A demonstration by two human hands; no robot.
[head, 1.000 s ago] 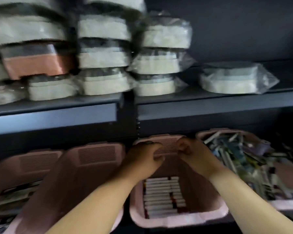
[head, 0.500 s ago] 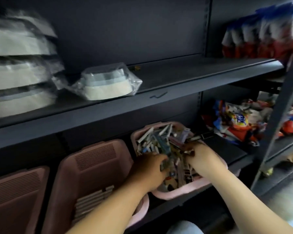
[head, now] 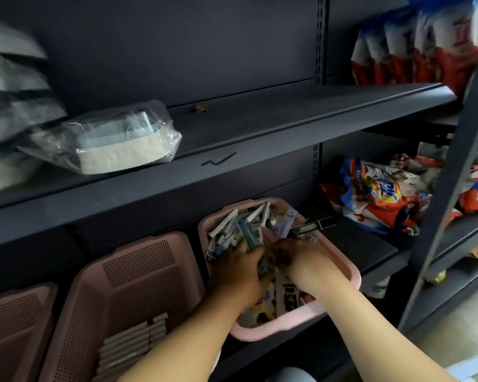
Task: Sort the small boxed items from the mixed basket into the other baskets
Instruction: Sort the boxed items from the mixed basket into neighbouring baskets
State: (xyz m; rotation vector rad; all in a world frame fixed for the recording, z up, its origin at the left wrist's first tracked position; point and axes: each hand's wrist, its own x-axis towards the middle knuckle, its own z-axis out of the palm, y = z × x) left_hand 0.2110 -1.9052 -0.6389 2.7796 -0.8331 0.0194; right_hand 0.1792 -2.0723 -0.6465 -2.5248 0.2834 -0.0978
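Head view: both hands are now working inside the mixed basket, which is sitting on the lower shelf near its front edge, right of the other baskets. A second ago they were at the far rim of the middle basket; half a second ago they were just entering the mixed pile. The view has swung right with them. Judgement: one drop-off is done and the next pick is starting.

Left hand is pressing down into the pile, its fingers curling among the boxes. Cannot tell whether they are holding one. Right hand is digging just beside it, fingers buried in shadow; grip cannot be told either.

Containers:
- Mixed basket: heaped with loose boxes lying at all angles, white, teal and dark. A dark flat box is poking out over the right rim.
- Middle basket: white boxes are lying stacked in neat rows at its near end; the rest of its floor is showing.
- Third basket, at the left edge of the frame: contents are not showing.

Upper shelf is carrying a wrapped tub toward its left end. Detergent bags are lying at the lower shelf's right end.
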